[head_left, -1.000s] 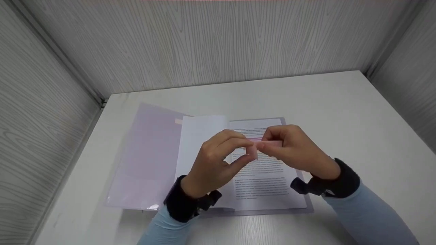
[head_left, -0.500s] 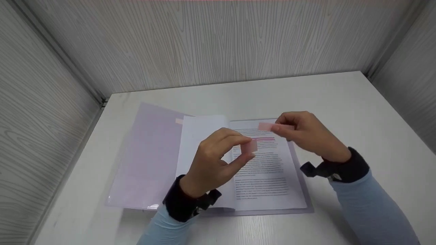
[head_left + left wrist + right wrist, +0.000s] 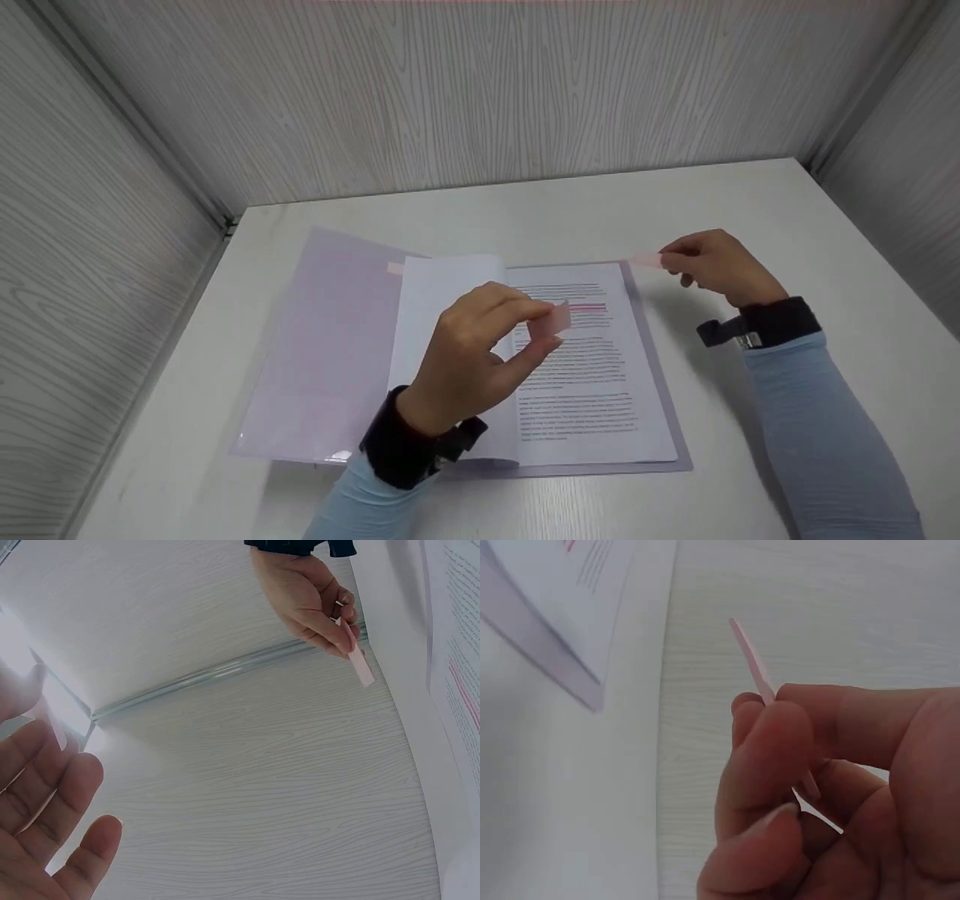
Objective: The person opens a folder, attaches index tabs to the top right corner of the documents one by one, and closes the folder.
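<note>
Over the printed page (image 3: 577,412), my left hand (image 3: 465,356) pinches a small pink sticky note (image 3: 555,321) between thumb and fingertips. Farther right, past the page's upper right corner, my right hand (image 3: 720,266) holds a narrow pink sticky-note pad (image 3: 645,260) by one end. Its thin edge shows in the right wrist view, where the pad (image 3: 751,660) juts out between thumb and finger. A pink-highlighted line (image 3: 589,308) crosses the page's upper part. The left wrist view catches only part of the left hand's note (image 3: 56,727), in glare.
Beneath the papers lies a lilac plastic folder (image 3: 330,352), opened flat, its cover to the left. A blank turned-over sheet (image 3: 442,300) covers its middle. A pale peach tab (image 3: 395,268) shows beside that sheet. Wood-grain panels (image 3: 480,97) enclose the white table (image 3: 787,217) behind and at both sides.
The hands were together at the pink note and pad. They came apart, and my right hand moved right and away with the pad. My left hand stayed nearly still with the note.
</note>
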{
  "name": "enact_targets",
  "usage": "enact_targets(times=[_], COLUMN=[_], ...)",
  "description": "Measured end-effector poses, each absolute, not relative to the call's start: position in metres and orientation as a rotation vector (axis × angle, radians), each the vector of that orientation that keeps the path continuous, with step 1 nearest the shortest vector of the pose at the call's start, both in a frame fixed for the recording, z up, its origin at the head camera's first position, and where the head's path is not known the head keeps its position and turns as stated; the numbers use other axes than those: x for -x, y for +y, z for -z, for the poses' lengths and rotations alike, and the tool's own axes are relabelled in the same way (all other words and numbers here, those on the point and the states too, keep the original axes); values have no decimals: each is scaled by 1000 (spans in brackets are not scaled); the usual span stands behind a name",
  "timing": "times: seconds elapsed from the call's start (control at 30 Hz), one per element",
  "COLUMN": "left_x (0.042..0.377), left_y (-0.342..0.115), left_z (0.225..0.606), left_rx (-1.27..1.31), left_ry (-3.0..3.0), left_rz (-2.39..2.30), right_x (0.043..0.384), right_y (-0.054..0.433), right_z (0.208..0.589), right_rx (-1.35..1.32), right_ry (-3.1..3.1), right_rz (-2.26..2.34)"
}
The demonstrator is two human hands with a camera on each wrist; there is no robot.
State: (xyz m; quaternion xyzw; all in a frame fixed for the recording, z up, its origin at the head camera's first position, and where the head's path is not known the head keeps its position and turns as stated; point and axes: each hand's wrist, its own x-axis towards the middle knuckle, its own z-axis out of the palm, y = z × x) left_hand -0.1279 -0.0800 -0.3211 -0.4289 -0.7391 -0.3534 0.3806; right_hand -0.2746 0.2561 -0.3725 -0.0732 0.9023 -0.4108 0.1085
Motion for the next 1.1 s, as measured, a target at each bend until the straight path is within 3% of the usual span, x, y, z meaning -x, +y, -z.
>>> enact_targets(times=[0.47, 0.7, 1.1], left_x=[128, 128, 127], left_y=[-79, -79, -78], left_z=[324, 324, 323], left_rx=[1088, 1084, 1070], left_ry=[-1883, -1900, -1913], left_rz=[871, 869, 867], right_x=[291, 292, 285], right_y=[285, 283, 259], right_z=[401, 403, 396], right_rx=[140, 109, 216], right_ry=[2592, 2641, 2784], right_rz=[1122, 1122, 733])
